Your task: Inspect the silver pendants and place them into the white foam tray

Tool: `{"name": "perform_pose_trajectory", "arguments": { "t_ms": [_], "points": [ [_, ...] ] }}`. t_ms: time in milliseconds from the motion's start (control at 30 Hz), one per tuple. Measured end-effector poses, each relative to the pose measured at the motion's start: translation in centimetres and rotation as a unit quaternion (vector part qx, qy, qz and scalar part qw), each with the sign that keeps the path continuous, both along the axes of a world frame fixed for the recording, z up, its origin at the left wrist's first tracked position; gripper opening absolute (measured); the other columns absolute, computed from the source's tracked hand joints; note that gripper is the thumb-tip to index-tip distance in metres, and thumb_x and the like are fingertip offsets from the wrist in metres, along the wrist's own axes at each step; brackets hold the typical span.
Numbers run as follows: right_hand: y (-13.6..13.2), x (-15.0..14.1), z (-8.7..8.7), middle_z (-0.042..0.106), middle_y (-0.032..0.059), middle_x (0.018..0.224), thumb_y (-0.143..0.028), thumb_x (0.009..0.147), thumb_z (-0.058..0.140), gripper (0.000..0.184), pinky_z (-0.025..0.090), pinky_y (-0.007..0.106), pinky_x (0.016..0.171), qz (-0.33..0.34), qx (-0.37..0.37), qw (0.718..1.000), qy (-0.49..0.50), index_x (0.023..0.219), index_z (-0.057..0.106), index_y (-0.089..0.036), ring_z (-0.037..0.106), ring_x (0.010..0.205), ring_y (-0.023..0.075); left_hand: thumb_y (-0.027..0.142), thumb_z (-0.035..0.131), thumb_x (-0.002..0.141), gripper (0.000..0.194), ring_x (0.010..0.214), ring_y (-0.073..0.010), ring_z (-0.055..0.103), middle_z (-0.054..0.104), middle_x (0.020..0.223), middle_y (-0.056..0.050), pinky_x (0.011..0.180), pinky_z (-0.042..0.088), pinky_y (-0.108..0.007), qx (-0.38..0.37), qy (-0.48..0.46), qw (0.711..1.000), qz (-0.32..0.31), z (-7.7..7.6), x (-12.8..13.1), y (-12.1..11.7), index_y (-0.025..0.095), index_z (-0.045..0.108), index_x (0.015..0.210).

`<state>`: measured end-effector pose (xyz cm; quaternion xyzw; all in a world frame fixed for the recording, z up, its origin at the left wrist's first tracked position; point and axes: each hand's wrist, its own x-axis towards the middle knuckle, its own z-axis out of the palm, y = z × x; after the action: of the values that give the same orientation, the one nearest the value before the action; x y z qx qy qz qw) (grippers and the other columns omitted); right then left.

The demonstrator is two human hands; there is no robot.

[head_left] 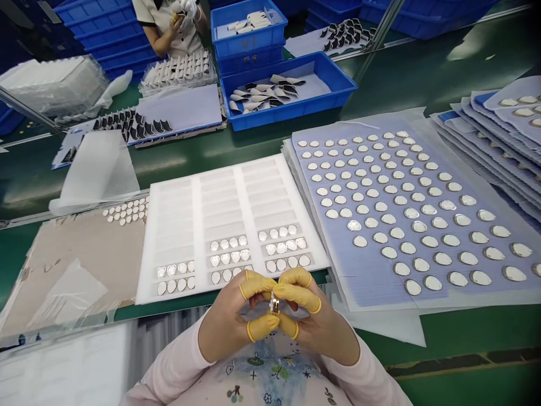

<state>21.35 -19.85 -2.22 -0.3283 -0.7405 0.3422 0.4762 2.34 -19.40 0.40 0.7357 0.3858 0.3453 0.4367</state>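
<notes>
My left hand (243, 310) and my right hand (316, 310) meet in front of my chest, with yellow finger cots on several fingers. Between the fingertips they pinch a small white piece with a shiny metal edge (274, 304), seen edge-on and partly covered. Just beyond the hands lies a white foam tray (146, 265) with three columns of slots. Its near rows hold white oval pieces with metal rims (287, 246); the far slots show none. To the right, many similar ovals (397, 232) lie in rows on a purple-lined sheet (367, 287).
At left, a brown cardboard sheet (54, 254) bears small white discs (127, 211). More loaded sheets (477, 135) are stacked at far right. Behind stand blue bins (291, 115) with curved black-and-white parts. A co-worker (169, 25) in white gloves sits across the green bench (186, 155).
</notes>
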Motion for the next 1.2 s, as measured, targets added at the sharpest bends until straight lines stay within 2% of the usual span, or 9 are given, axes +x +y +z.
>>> {"name": "perform_pose_trajectory", "arguments": {
  "t_ms": [133,233,333,433,500,833,967,1200],
  "points": [
    [-0.3,0.0,-0.7,0.045,-0.0003,0.087,-0.006,0.089,0.052,0.049,0.048,0.03,0.06,-0.004,-0.063,0.998,0.007,0.131,0.042,-0.03,0.045,0.064,0.0139,0.032,0.064,0.093,0.026,0.074,-0.0144,0.051,0.058,0.087,-0.003,0.064,0.047,-0.025,0.043,-0.001,0.999,0.004,-0.2,-0.2,0.0,0.027,0.058,0.117],
    [-0.3,0.3,-0.9,0.048,0.0003,0.084,-0.014,0.095,0.05,0.031,0.048,0.03,0.062,-0.009,-0.117,0.993,0.025,0.123,0.049,-0.028,0.048,0.067,0.0154,0.031,0.063,0.093,0.031,0.078,-0.0157,0.052,0.056,0.092,-0.004,0.065,0.049,-0.026,0.057,-0.006,0.998,0.008,-0.6,-0.4,-0.1,0.028,0.056,0.123],
    [0.1,0.4,-0.8,0.056,0.0013,0.083,-0.024,0.1,0.05,0.01,0.048,0.03,0.065,0.001,-0.156,0.986,0.059,0.104,0.059,-0.026,0.053,0.072,0.0159,0.029,0.063,0.093,0.036,0.082,-0.0167,0.053,0.056,0.096,-0.005,0.065,0.049,-0.027,0.066,-0.002,0.998,0.008,-0.9,-0.4,-0.2,0.029,0.054,0.128],
    [0.3,0.4,-0.6,0.058,0.0004,0.077,-0.03,0.103,0.048,0.022,0.046,0.028,0.064,0.037,-0.178,0.978,0.101,0.087,0.061,-0.023,0.054,0.071,0.0145,0.029,0.063,0.093,0.037,0.084,-0.0164,0.054,0.056,0.098,-0.004,0.066,0.049,-0.026,0.074,-0.001,0.997,0.006,-0.9,-0.3,-0.2,0.03,0.053,0.129],
    [0.3,0.3,-0.5,0.057,-0.0002,0.075,-0.032,0.103,0.048,0.026,0.045,0.027,0.063,0.05,-0.191,0.973,0.116,0.083,0.06,-0.022,0.053,0.069,0.0135,0.03,0.063,0.093,0.036,0.084,-0.0162,0.055,0.056,0.097,-0.004,0.066,0.049,-0.026,0.077,-0.001,0.997,0.007,-0.8,-0.2,-0.2,0.029,0.053,0.128],
    [0.2,-0.1,-0.1,0.053,-0.0009,0.071,-0.045,0.103,0.046,0.041,0.041,0.027,0.065,0.087,-0.28,0.945,0.145,0.071,0.053,-0.02,0.047,0.066,0.0131,0.03,0.063,0.092,0.035,0.085,-0.0166,0.053,0.055,0.096,-0.003,0.07,0.048,-0.027,0.068,-0.006,0.998,0.008,-0.9,-0.1,-0.3,0.028,0.054,0.126],
    [0.1,-0.2,-0.1,0.052,-0.0002,0.07,-0.054,0.102,0.042,0.049,0.042,0.029,0.065,0.103,-0.329,0.927,0.147,0.072,0.056,-0.019,0.046,0.065,0.0139,0.029,0.062,0.092,0.035,0.085,-0.0166,0.053,0.054,0.096,-0.003,0.071,0.048,-0.027,0.062,-0.009,0.998,0.004,-1.0,0.0,-0.3,0.028,0.054,0.126],
    [0.2,-0.3,0.2,0.05,-0.001,0.069,-0.056,0.101,0.042,0.049,0.041,0.029,0.065,0.115,-0.363,0.913,0.145,0.07,0.053,-0.019,0.044,0.065,0.0136,0.023,0.061,0.092,0.041,0.091,-0.0179,0.053,0.051,0.101,-0.004,0.08,0.051,-0.03,0.079,-0.023,0.997,-0.011,-1.2,0.3,-0.3,0.029,0.052,0.131]
  ]
}}
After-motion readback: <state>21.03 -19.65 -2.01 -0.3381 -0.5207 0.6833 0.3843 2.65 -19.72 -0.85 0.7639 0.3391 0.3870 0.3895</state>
